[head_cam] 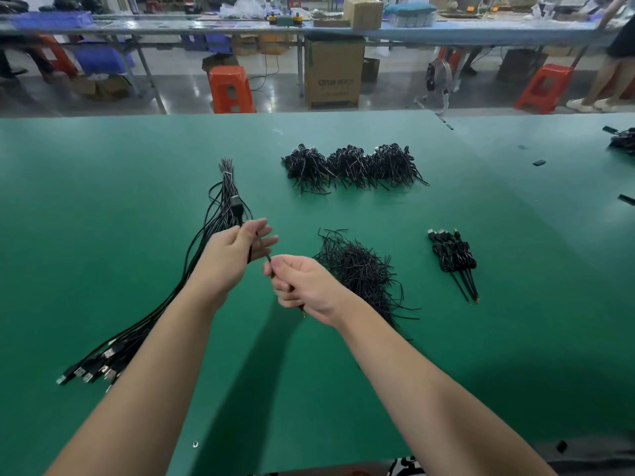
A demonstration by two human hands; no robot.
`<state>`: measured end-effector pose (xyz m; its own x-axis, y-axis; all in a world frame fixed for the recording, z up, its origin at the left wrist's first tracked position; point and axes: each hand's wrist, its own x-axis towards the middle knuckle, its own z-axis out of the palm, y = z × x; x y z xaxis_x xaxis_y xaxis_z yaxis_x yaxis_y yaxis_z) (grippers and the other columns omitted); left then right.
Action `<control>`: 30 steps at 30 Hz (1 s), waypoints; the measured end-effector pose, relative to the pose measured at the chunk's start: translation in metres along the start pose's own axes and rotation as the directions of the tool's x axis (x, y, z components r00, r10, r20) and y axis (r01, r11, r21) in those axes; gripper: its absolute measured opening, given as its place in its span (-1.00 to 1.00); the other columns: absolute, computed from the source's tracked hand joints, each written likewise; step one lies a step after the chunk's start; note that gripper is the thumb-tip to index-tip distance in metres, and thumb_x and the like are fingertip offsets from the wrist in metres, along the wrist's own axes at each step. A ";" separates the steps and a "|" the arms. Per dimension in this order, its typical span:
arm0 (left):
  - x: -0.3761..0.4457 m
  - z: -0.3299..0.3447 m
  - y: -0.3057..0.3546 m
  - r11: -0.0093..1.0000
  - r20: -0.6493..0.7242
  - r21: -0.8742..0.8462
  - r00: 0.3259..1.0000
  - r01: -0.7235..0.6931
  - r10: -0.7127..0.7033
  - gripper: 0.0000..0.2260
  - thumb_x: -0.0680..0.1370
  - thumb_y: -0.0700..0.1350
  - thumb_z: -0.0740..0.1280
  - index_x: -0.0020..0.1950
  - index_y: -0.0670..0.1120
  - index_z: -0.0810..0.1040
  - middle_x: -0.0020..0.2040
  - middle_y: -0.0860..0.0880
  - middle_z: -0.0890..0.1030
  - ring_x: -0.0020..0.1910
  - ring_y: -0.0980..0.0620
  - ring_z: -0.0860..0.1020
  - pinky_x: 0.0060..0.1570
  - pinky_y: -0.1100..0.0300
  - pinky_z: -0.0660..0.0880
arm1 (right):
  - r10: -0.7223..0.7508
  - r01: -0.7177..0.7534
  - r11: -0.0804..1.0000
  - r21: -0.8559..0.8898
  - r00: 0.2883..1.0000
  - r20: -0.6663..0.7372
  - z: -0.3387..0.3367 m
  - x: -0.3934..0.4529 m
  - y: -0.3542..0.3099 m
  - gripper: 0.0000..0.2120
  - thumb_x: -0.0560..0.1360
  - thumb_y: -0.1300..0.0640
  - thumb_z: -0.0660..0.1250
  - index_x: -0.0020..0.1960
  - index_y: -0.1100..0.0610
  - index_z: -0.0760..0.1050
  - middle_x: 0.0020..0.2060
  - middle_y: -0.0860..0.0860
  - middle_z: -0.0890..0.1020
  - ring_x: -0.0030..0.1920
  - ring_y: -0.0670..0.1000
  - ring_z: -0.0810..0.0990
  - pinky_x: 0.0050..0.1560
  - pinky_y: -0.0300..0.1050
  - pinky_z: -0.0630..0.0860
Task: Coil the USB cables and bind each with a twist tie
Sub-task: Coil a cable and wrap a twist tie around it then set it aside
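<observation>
While stretched above the green counter, one black USB cable, pinched by left hand, gripped in right hand fingers.

Cable between the two hands: its run inside the right hand grip is hidden. Left forearm covers the middle of the long cable bundle. Far-right pile cut off by the picture's edge. Far benches blurred; carton lettering unreadable.
</observation>
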<state>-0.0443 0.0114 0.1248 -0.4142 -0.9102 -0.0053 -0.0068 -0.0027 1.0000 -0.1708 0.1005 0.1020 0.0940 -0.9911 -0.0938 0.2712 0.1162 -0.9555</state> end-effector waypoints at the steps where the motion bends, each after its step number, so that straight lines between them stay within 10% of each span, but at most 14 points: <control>1: 0.001 0.002 -0.001 0.994 -0.034 -0.110 0.999 -0.013 0.009 -0.73 0.71 -0.07 0.13 0.18 -0.16 0.56 0.15 -0.15 0.66 0.08 -0.04 0.68 0.09 0.12 0.61 | -0.015 0.012 0.990 -0.140 1.000 -0.020 0.005 0.001 -0.001 -0.73 0.71 0.14 0.10 -0.12 0.11 0.45 -0.46 -0.05 0.35 -0.54 -0.13 0.20 -0.52 -0.31 0.18; 7: 0.004 0.010 0.003 0.859 -0.048 -0.508 0.995 0.055 -0.092 -0.66 0.72 -0.04 0.06 0.17 -0.26 0.51 0.07 -0.16 0.69 0.05 -0.05 0.69 -0.04 0.21 0.61 | -0.151 0.022 0.799 -0.601 0.974 -0.166 0.016 0.007 0.001 -0.73 0.67 0.15 0.11 -0.15 0.07 0.49 -0.39 -0.04 0.59 -0.47 -0.05 0.50 -0.38 -0.21 0.44; 12: 0.000 0.012 0.007 0.815 -0.003 -0.560 0.984 0.147 -0.179 -0.71 0.70 -0.04 0.14 0.11 -0.22 0.54 -0.13 -0.04 0.69 -0.49 0.14 0.39 -0.45 0.28 0.42 | -0.141 -0.014 0.769 -0.639 0.972 -0.190 0.015 0.008 0.002 -0.74 0.67 0.16 0.11 -0.14 0.11 0.48 -0.28 0.03 0.67 -0.41 -0.01 0.60 -0.23 -0.09 0.57; 21: -0.008 0.013 0.009 0.832 0.050 -0.521 0.980 0.191 -0.194 -0.75 0.70 -0.07 0.15 -0.06 -0.18 0.48 -0.33 -0.01 0.50 -0.54 0.12 0.32 -0.52 0.29 0.36 | -0.103 0.056 0.955 -0.292 0.984 -0.148 0.015 0.005 -0.001 -0.73 0.55 0.29 0.37 0.23 0.12 0.49 -0.09 0.00 0.62 -0.13 0.02 0.63 -0.12 -0.07 0.61; 26: -0.018 0.013 0.008 0.863 0.170 -0.449 0.970 0.233 -0.174 -0.71 0.67 -0.07 0.18 -0.15 -0.21 0.51 -0.02 -0.24 0.69 -0.36 0.00 0.62 -0.28 0.19 0.61 | -0.085 0.043 0.976 -0.212 0.977 -0.195 0.011 0.004 0.003 -0.76 0.47 0.30 0.47 -0.15 0.02 0.48 -0.42 -0.25 0.46 -0.25 -0.15 0.52 -0.15 -0.05 0.62; 30: -0.022 0.007 0.008 0.873 0.259 -0.404 0.949 0.275 -0.179 -0.71 0.59 -0.06 0.24 -0.18 -0.24 0.58 0.07 -0.37 0.64 -0.13 -0.13 0.70 -0.14 0.12 0.65 | -0.065 0.033 0.981 -0.191 0.984 -0.164 0.010 0.002 0.006 -0.75 0.47 0.35 0.46 -0.04 0.12 0.43 -0.36 -0.13 0.30 -0.16 -0.07 0.40 -0.08 -0.05 0.56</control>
<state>-0.0413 0.0342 0.1327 -0.6280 -0.7559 -0.1851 0.2478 -0.4196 0.8732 -0.1598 0.0998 0.0989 -0.0821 -0.9937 -0.0758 0.0863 0.0687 -0.9939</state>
